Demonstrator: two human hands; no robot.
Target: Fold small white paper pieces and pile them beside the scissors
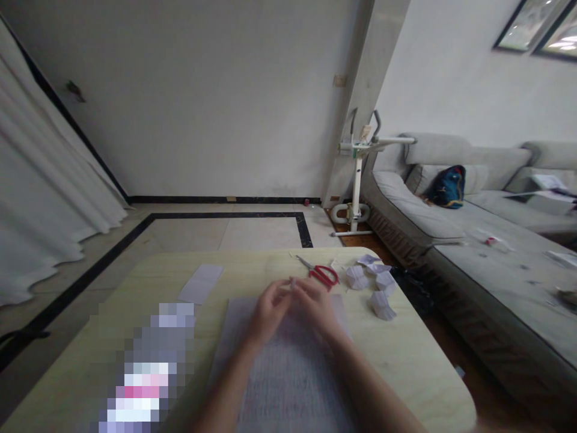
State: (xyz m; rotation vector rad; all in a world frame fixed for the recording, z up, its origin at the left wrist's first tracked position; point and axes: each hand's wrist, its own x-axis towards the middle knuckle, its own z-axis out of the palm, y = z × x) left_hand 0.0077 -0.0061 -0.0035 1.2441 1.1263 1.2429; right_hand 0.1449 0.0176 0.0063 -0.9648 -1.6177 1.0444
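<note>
My left hand [267,311] and my right hand [315,305] meet over the far end of a lined paper sheet [288,373] lying on the pale wooden table [419,361]. Both have fingers curled together, pinching a small bit of white paper [292,281] between the fingertips. Red-handled scissors [321,273] lie just beyond my right hand. Several small folded paper pieces [376,285] sit to the right of the scissors.
A loose white slip [201,284] lies at the left of the table. A blurred-out object [144,367] stands at the front left. Beyond are a tiled floor, a grey sofa [473,228] with a blue bag [446,186], and a white exercise machine [358,174].
</note>
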